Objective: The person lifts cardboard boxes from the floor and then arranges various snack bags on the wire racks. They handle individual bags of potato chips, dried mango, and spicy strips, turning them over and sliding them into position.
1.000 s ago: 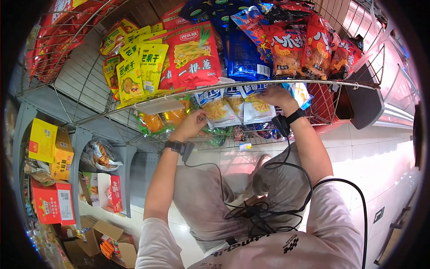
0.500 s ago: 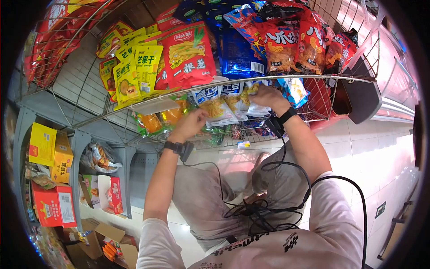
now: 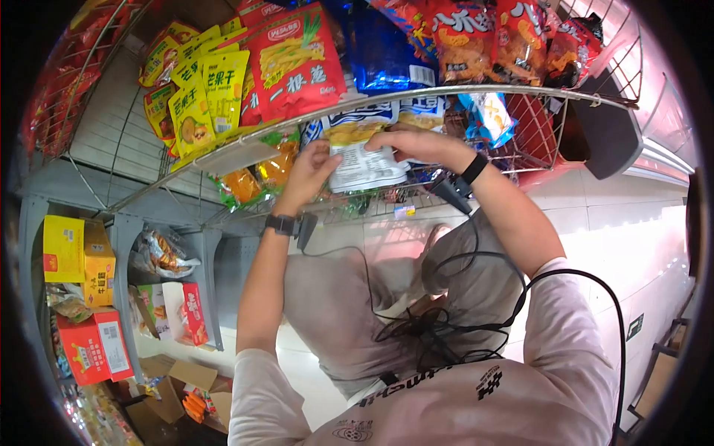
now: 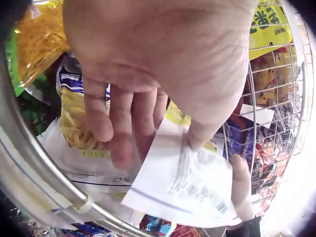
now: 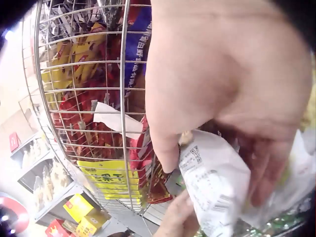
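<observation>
In the wire basket, a white snack bag [image 3: 364, 169] with fries on its packs' fronts lies with its printed back toward me. My right hand [image 3: 420, 145] grips it; the right wrist view shows the thumb on one side of the bag [image 5: 212, 182] and the fingers on the other. My left hand [image 3: 314, 167] is at the bag's left edge. In the left wrist view its thumb rests on the white back [image 4: 182, 182], while its other fingers extend loosely before another fries bag [image 4: 81, 126]. A blue-and-white fries bag [image 3: 422, 111] shows behind my right hand.
The upper basket's wire rim [image 3: 446, 92] crosses just above my hands. Above it sit yellow dried mango packs [image 3: 223, 82], a red snack bag [image 3: 297, 67] and red chip bags [image 3: 465, 44]. Orange packs [image 3: 277, 163] lie left of my hand. Black cables [image 3: 424, 327] loop over the lap.
My right hand has moved left with a fries bag, which now shows its white back instead of its front. The left hand has shifted slightly left and up. The whole head view has tilted.
</observation>
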